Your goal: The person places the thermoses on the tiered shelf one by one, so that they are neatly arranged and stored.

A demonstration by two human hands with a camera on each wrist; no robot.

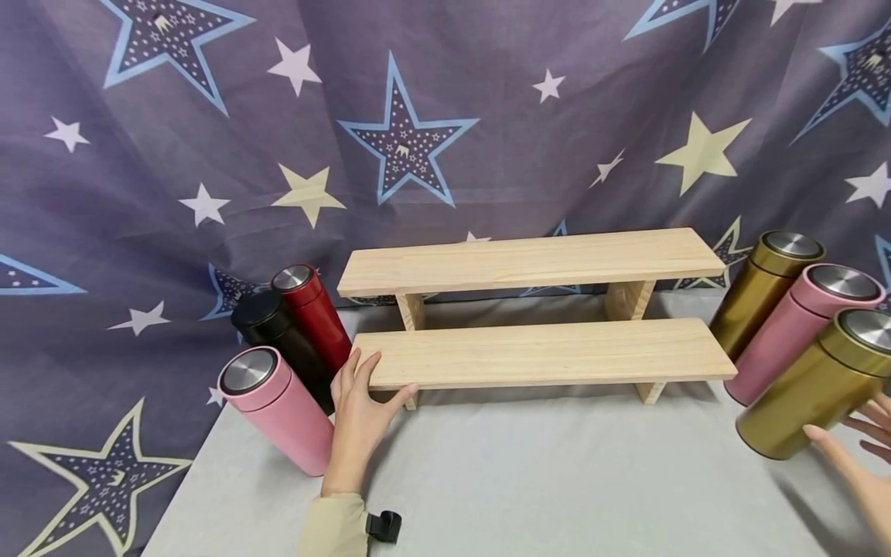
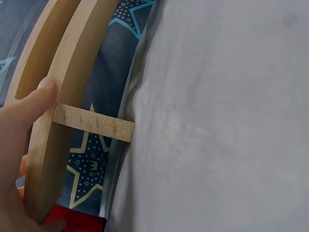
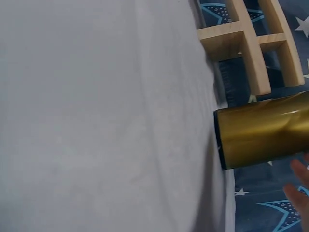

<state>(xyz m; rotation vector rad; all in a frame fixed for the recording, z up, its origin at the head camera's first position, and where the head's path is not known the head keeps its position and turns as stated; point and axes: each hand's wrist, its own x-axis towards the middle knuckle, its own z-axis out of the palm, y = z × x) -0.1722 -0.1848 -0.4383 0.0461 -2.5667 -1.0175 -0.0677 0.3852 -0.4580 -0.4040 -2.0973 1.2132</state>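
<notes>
One gold flask [image 1: 807,396] stands just beside spread right fingers [image 1: 870,428], while left fingers [image 1: 365,373] grip the lower shelf [image 1: 543,354].

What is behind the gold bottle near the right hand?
Behind the front gold bottle stand a pink bottle and, farther back, a second gold bottle. The front one covers part of the pink one.

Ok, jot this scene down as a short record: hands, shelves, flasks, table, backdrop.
Left hand: holds lower shelf near its left end
Right hand: beside front gold flask, contact unclear
Upper shelf: wooden, above and behind lower one
Left flasks, front to back: left pink flask, black flask, red flask
Right flasks, front to back: front gold flask, right pink flask, rear gold flask
Table: pale grey
Backdrop: purple, star-printed
</notes>
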